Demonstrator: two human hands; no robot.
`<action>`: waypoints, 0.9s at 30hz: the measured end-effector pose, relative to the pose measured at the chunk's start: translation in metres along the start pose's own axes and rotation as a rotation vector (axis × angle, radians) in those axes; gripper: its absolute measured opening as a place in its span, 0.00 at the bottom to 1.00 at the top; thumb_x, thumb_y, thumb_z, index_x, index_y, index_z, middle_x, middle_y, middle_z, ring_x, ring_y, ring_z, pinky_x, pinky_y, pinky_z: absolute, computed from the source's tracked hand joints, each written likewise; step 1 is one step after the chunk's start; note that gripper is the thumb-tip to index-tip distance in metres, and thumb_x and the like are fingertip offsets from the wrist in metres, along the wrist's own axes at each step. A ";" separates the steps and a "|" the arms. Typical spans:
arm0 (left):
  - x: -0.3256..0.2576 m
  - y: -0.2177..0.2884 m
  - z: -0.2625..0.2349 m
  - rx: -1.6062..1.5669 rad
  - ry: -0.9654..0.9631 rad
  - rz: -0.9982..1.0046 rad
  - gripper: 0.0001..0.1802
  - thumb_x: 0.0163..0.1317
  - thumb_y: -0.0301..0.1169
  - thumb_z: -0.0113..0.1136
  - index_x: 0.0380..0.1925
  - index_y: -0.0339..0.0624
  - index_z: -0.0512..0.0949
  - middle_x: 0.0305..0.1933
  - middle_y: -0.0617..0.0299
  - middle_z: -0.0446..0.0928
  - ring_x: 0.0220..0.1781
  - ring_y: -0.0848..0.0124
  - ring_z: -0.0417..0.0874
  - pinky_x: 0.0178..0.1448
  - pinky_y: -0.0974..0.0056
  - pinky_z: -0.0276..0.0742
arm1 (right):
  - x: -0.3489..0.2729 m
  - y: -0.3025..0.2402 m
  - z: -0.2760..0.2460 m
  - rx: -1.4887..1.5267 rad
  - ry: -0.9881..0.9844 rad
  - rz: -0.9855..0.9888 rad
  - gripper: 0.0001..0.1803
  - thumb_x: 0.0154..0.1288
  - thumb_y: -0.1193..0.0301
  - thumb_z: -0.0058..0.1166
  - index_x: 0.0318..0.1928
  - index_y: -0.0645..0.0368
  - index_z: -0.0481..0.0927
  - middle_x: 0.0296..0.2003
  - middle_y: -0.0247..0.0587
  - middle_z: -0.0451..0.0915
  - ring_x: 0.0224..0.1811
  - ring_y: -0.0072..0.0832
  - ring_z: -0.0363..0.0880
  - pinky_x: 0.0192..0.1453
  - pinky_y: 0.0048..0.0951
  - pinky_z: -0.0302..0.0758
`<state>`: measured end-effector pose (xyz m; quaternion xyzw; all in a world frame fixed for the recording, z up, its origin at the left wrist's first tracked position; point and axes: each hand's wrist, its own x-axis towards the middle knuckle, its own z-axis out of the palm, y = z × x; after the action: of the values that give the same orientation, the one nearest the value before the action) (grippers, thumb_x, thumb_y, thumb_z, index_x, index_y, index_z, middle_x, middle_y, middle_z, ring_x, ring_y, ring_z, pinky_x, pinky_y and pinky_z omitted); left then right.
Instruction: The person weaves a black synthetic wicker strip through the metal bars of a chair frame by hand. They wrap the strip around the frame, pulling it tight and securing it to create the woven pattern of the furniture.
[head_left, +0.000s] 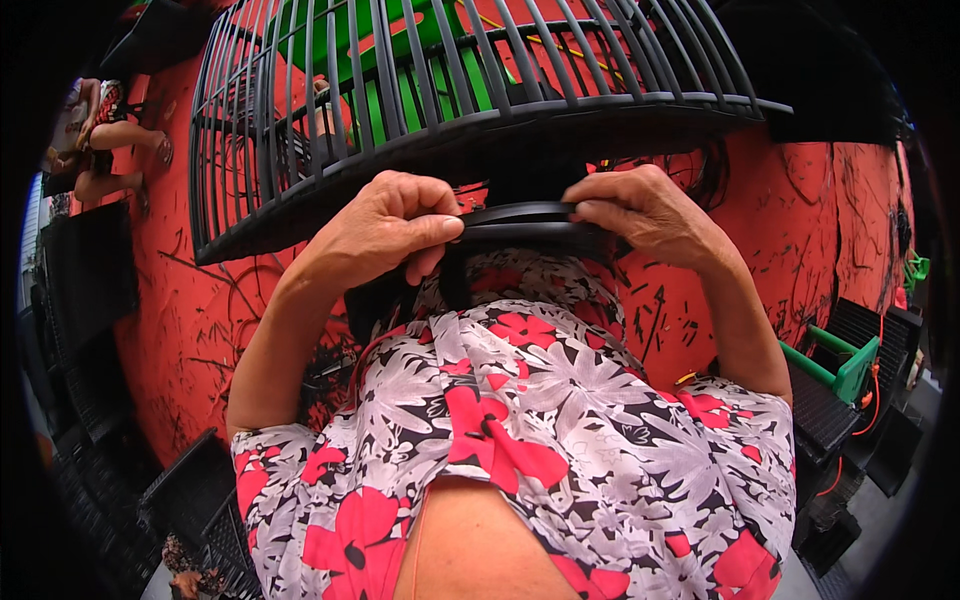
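Two pinches: left hand (402, 218) and right hand (650, 215) hold a black strip (518, 211) between them, thumbs pressed to curled fingers.
Beyond fingers: black slatted frame (560, 110).

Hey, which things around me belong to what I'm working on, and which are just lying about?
In the work:
black strip, pinched by left grip and right grip
black slatted frame in front, probably

Apparently lying about:
black scraps on the red floor
green furniture piece, right
orange cord beside it
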<state>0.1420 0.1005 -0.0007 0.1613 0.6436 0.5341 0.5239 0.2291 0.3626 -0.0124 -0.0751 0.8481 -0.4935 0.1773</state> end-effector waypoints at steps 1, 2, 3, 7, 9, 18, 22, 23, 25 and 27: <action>0.003 -0.001 0.001 0.001 -0.004 0.003 0.08 0.59 0.30 0.55 0.26 0.38 0.72 0.14 0.69 0.69 0.13 0.82 0.69 0.16 0.78 0.58 | 0.006 -0.008 0.005 0.032 -0.044 -0.010 0.13 0.57 0.69 0.50 0.38 0.68 0.76 0.19 0.42 0.74 0.21 0.25 0.73 0.28 0.29 0.70; 0.005 -0.002 0.003 0.001 -0.007 0.008 0.08 0.59 0.31 0.55 0.25 0.38 0.72 0.14 0.69 0.69 0.13 0.82 0.69 0.16 0.78 0.58 | 0.013 -0.018 0.009 0.062 -0.089 -0.020 0.14 0.57 0.69 0.50 0.39 0.68 0.76 0.19 0.44 0.74 0.21 0.27 0.73 0.28 0.30 0.71; 0.008 0.000 0.005 0.016 -0.008 0.028 0.08 0.59 0.30 0.55 0.25 0.38 0.72 0.14 0.68 0.69 0.12 0.83 0.67 0.17 0.78 0.58 | 0.019 -0.027 0.013 0.081 -0.166 0.077 0.13 0.58 0.67 0.49 0.34 0.68 0.77 0.18 0.40 0.74 0.19 0.24 0.71 0.26 0.28 0.69; 0.005 0.005 0.013 0.422 0.339 0.441 0.06 0.57 0.26 0.57 0.30 0.33 0.74 0.25 0.60 0.75 0.25 0.77 0.74 0.32 0.73 0.70 | 0.026 -0.030 0.011 0.207 -0.256 0.122 0.11 0.58 0.69 0.50 0.26 0.65 0.77 0.14 0.32 0.72 0.14 0.16 0.65 0.17 0.21 0.61; -0.007 0.003 0.011 0.722 0.762 0.886 0.06 0.56 0.23 0.56 0.32 0.31 0.75 0.31 0.54 0.75 0.34 0.71 0.75 0.41 0.68 0.72 | 0.019 -0.032 0.006 0.342 -0.193 0.188 0.10 0.58 0.70 0.51 0.26 0.64 0.77 0.14 0.31 0.72 0.13 0.14 0.64 0.16 0.19 0.59; -0.027 -0.034 0.040 -0.508 0.433 0.467 0.22 0.58 0.29 0.57 0.52 0.35 0.67 0.43 0.52 0.76 0.41 0.71 0.77 0.38 0.73 0.74 | 0.024 -0.034 0.025 0.383 -0.225 0.140 0.07 0.60 0.71 0.54 0.32 0.63 0.79 0.15 0.30 0.73 0.13 0.12 0.63 0.16 0.16 0.59; -0.035 -0.027 0.025 -0.586 0.570 0.603 0.21 0.63 0.36 0.50 0.52 0.35 0.65 0.47 0.45 0.74 0.48 0.62 0.77 0.37 0.68 0.78 | 0.028 -0.036 0.042 0.012 -0.133 -0.021 0.09 0.60 0.73 0.50 0.25 0.64 0.73 0.12 0.32 0.69 0.14 0.15 0.64 0.17 0.22 0.61; -0.038 -0.026 0.022 -0.611 0.575 0.600 0.19 0.64 0.36 0.48 0.51 0.35 0.65 0.47 0.45 0.74 0.48 0.61 0.78 0.35 0.68 0.79 | 0.027 -0.038 0.045 -0.013 -0.127 0.014 0.10 0.60 0.73 0.50 0.23 0.65 0.71 0.12 0.35 0.68 0.14 0.16 0.65 0.17 0.25 0.61; -0.040 -0.026 0.017 -0.626 0.618 0.570 0.17 0.64 0.35 0.47 0.49 0.36 0.66 0.46 0.43 0.74 0.47 0.60 0.78 0.32 0.69 0.80 | 0.029 -0.029 0.052 -0.164 -0.065 -0.160 0.07 0.58 0.74 0.52 0.27 0.64 0.73 0.14 0.43 0.71 0.14 0.29 0.69 0.18 0.28 0.64; -0.040 -0.030 0.014 -0.666 0.650 0.562 0.15 0.64 0.34 0.48 0.46 0.36 0.67 0.43 0.46 0.75 0.42 0.62 0.80 0.30 0.69 0.80 | 0.029 -0.025 0.054 -0.372 0.005 -0.327 0.05 0.55 0.74 0.54 0.33 0.63 0.76 0.17 0.47 0.73 0.17 0.40 0.72 0.20 0.33 0.66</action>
<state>0.1806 0.0662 -0.0046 -0.0211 0.5003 0.8511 0.1577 0.2211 0.2976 -0.0217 -0.2416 0.9013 -0.3515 0.0760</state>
